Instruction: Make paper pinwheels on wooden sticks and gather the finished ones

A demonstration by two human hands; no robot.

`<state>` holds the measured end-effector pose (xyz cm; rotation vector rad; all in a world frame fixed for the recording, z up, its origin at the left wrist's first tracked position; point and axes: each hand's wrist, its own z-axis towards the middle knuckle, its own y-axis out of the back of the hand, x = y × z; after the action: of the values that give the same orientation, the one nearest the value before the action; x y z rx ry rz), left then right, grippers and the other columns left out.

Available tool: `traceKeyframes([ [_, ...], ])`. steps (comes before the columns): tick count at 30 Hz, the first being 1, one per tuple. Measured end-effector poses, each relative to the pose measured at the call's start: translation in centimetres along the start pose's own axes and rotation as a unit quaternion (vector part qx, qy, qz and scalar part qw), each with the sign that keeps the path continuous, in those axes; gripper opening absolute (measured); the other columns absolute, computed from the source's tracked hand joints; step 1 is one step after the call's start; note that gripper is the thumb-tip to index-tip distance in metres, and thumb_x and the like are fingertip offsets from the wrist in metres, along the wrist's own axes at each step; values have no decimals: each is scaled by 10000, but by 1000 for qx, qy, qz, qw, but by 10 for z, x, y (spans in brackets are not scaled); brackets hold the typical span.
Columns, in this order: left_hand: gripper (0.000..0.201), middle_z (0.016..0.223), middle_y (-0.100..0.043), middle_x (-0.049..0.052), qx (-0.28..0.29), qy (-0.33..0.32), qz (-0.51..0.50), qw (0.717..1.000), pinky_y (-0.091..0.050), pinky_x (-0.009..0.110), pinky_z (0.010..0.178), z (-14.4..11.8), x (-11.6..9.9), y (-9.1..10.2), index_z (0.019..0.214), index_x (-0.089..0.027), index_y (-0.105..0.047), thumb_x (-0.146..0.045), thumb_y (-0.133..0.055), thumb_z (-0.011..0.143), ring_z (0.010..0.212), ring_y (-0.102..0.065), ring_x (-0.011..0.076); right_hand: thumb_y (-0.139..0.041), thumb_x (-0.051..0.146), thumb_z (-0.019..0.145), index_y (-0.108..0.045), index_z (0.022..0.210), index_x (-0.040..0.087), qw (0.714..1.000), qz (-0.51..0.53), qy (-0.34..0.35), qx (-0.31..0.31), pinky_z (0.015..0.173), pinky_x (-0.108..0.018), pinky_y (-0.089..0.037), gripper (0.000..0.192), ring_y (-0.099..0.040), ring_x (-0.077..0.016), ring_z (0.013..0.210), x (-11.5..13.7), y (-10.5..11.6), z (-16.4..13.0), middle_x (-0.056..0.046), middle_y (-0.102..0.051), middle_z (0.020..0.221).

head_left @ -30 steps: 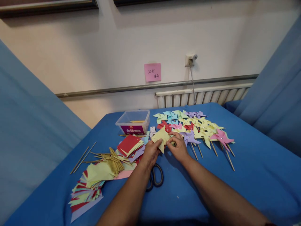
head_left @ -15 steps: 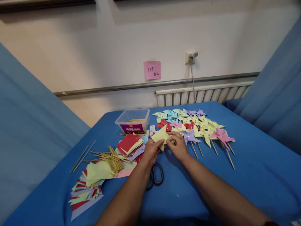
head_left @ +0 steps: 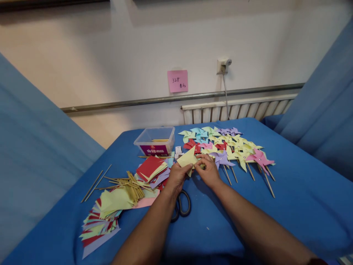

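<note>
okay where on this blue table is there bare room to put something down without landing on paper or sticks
Bare blue table lies right of the finished pinwheels, out to the edge. A smaller patch sits near, between the scissors and the cut paper stack. Crowded: the sticks and red squares on the left, and the middle, where the left hand and right hand hold a yellow sheet.

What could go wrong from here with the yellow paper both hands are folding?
The yellow paper is pinched by the left hand and right hand just above the finished pinwheels, so a slip could crush them. The scissors lie right under the left wrist and may get snagged.
</note>
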<state>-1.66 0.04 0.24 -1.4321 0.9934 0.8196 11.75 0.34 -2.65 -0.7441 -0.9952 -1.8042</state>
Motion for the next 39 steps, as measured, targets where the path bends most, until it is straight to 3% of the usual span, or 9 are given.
traceKeyframes([
  [11,506,982,-744,100,-22,-20,22,999,-506,291,758,0,3,2,1033,-118,-721,-211,-832,548,780,-673,197,-622,317,786,-617,654,221,999,38,-23,16,956,-417,-421,164,-590,-235,1031,-2,-2,-3,-81,-657,1054],
  [14,460,953,-746,95,-20,-21,34,999,-509,282,729,0,-1,3,1008,-119,-723,-224,-817,570,752,-672,189,-670,353,750,-621,774,222,995,91,-49,-5,947,-423,-439,142,-595,-242,1059,-5,-2,-1,-83,-656,1090],
  [18,478,881,-746,105,-21,24,69,997,-515,300,668,-1,-10,9,1018,-105,-711,-221,-808,565,677,-665,197,-741,396,687,-580,1043,225,958,245,-145,-49,921,-439,-472,426,-618,-259,1075,-6,5,8,-96,-669,1121],
  [21,462,894,-744,113,-11,35,131,991,-514,302,654,-2,-19,13,980,-104,-715,-167,-803,531,683,-667,211,-760,457,671,-595,1055,220,918,333,-210,-43,895,-431,-493,481,-647,-261,1019,-5,15,15,-91,-700,1046],
  [23,451,904,-742,108,16,34,174,984,-512,299,655,-3,-25,14,966,-111,-715,-121,-783,521,687,-664,209,-757,482,678,-619,1043,214,910,346,-230,-11,853,-407,-506,474,-665,-250,949,-3,22,18,-77,-717,969],
  [27,429,855,-730,87,74,23,253,964,-491,270,626,-7,-35,12,942,-111,-708,-73,-739,516,678,-645,195,-792,421,642,-657,1013,204,914,325,-217,111,742,-355,-518,451,-676,-222,805,1,28,15,-38,-715,836],
  [30,385,799,-714,60,103,10,306,946,-462,240,577,-10,-39,11,901,-120,-699,-69,-715,519,646,-612,175,-815,340,588,-661,979,211,919,297,-199,166,716,-346,-523,440,-673,-217,798,3,24,8,-20,-716,866],
  [34,340,770,-699,37,129,-12,321,938,-420,208,531,-13,-40,13,855,-143,-695,-80,-716,522,627,-572,154,-804,294,567,-662,917,211,939,243,-166,180,724,-336,-520,387,-654,-204,800,4,16,3,7,-708,866],
  [39,383,822,-704,46,87,-47,334,937,-429,223,578,-11,-38,11,895,-148,-704,-95,-735,517,671,-582,167,-777,297,586,-654,898,209,944,245,-171,142,695,-322,-516,347,-642,-195,752,5,8,1,14,-699,835],
])
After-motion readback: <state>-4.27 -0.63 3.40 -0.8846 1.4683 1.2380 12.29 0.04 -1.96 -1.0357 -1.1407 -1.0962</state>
